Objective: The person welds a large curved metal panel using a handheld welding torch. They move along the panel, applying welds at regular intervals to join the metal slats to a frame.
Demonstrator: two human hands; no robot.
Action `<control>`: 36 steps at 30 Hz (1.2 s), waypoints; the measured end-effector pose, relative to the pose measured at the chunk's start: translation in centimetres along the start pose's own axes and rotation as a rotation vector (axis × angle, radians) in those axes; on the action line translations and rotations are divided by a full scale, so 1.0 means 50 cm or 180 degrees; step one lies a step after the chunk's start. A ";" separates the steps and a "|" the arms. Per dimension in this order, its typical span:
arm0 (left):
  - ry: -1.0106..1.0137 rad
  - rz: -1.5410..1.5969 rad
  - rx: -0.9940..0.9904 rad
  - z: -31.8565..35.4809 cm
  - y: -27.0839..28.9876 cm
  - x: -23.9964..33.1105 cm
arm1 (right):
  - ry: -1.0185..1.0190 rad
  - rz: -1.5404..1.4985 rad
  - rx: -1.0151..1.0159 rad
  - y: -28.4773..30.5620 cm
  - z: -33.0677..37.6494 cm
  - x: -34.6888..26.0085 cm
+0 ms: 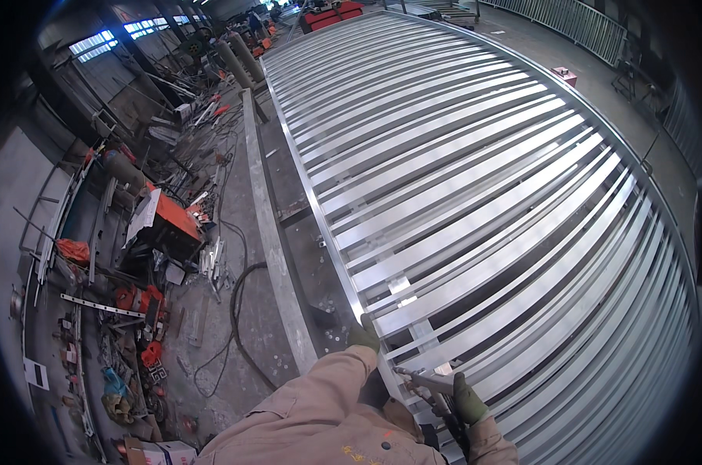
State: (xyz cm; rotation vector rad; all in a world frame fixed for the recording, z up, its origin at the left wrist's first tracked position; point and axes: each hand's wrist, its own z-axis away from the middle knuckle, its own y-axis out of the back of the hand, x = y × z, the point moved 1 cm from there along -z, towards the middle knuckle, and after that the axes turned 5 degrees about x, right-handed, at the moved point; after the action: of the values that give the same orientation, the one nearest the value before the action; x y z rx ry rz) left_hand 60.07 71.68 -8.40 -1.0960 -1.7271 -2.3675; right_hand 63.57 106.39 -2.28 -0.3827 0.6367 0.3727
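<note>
A large silvery metal frame point(314, 203) filled with many parallel slats point(459, 194) stretches out in front of me. At its near left corner, my left hand point(364, 335), in a green glove, grips the side rail with its fingers over the edge. Just to the right, my gloved right hand point(469, 399) is closed on a dark metal hand tool point(432, 384) with a grey bar-like upper part. The tool's tip lies by the rail's inner edge, close to the slat ends. My sleeve and body partly hide the tool's lower end, and its exact kind is unclear.
Left of the frame runs a long grey beam point(267, 225). A dark cable point(238, 341) snakes over the floor beside it. An orange-and-black box point(172, 225) and heaps of scrap stand further left. A small red box point(564, 75) sits beyond the right rail.
</note>
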 end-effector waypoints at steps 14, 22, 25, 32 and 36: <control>-0.0126 -0.0119 0.0352 -0.024 -0.038 -0.042 | 0.0009 0.0094 -0.0050 -0.007 -0.006 0.003; 0.0091 -0.0061 0.0015 0.021 0.050 0.050 | 0.0086 0.0158 -0.0095 0.002 -0.003 0.013; 0.0151 0.0026 -0.0220 0.016 0.067 0.048 | 0.0047 0.0344 0.0023 -0.007 0.006 0.005; -0.0601 0.0303 0.0643 -0.079 -0.091 -0.137 | 0.0249 0.1593 0.0361 0.010 -0.014 0.043; 0.0415 0.0625 -0.0403 -0.066 -0.092 -0.094 | 0.0395 0.1100 0.0829 0.005 0.021 0.029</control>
State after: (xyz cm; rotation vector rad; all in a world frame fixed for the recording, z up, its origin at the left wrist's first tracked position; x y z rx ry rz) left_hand 60.05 68.95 -15.22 -1.0452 -1.3780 -2.3935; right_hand 65.07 107.38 -2.48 -0.0445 0.8652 0.5903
